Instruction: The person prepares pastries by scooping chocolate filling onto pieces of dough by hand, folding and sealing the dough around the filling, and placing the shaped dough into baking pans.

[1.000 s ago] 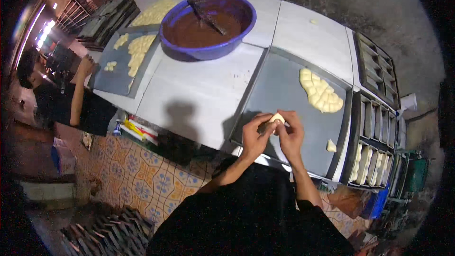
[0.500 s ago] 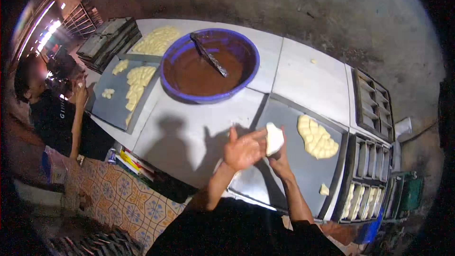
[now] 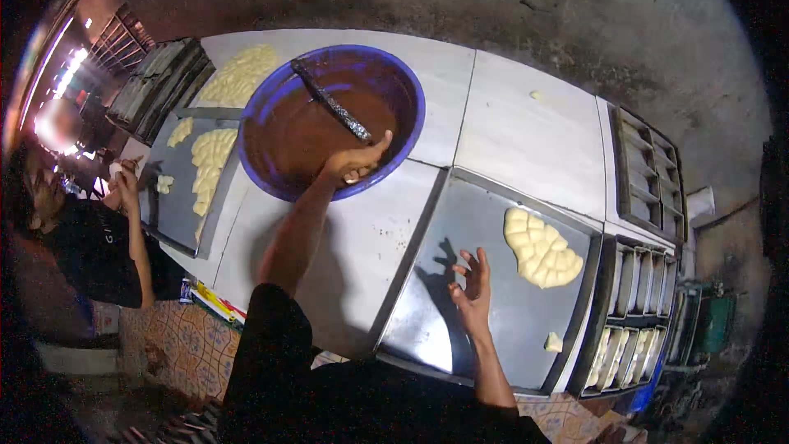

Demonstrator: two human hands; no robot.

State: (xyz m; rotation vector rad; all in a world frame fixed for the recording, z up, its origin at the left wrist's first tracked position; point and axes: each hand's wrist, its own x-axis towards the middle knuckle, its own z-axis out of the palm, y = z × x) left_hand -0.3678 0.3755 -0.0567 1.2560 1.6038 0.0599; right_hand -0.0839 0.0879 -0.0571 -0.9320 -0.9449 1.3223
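- Our left hand [image 3: 359, 164] was at the near right rim of the purple basin [image 3: 420, 107], fingers curled in and thumb stretched out; we could not tell whether anything sat inside the curl, or whether the fingers met the brown mixture [image 3: 279, 136].
- Our right hand [image 3: 472, 289] hung over the grey tray [image 3: 501, 349], fingers spread and loosely bent, with nothing seen between them.
- The brown mixture lay below and to the left of our left hand; the long dark utensil [image 3: 333, 103] slanted across the basin with its lower end just beyond that hand.
- The dough cluster [image 3: 542, 251] lay on the tray, right of our right hand and a little farther away; one small dough piece [image 3: 553, 343] lay apart, right of the hand and nearer to us.
- Well to the right of our right hand, the dough strips [image 3: 629, 358] lay in a metal mould [image 3: 612, 337] at the edge of the surface [image 3: 526, 123].
- Well to the left of our left hand, a second tray [image 3: 168, 210] carried more dough, close to a co-worker [image 3: 94, 251].
- Reaching well there, we judged, meant lifting the left wrist clear of the rim and keeping the fingers off the utensil's end.
- The mixture looked sticky, so small amounts on the fingertips seemed wisest.
- The dough looked soft: a clean right hand and light fingertips would have marked it least.
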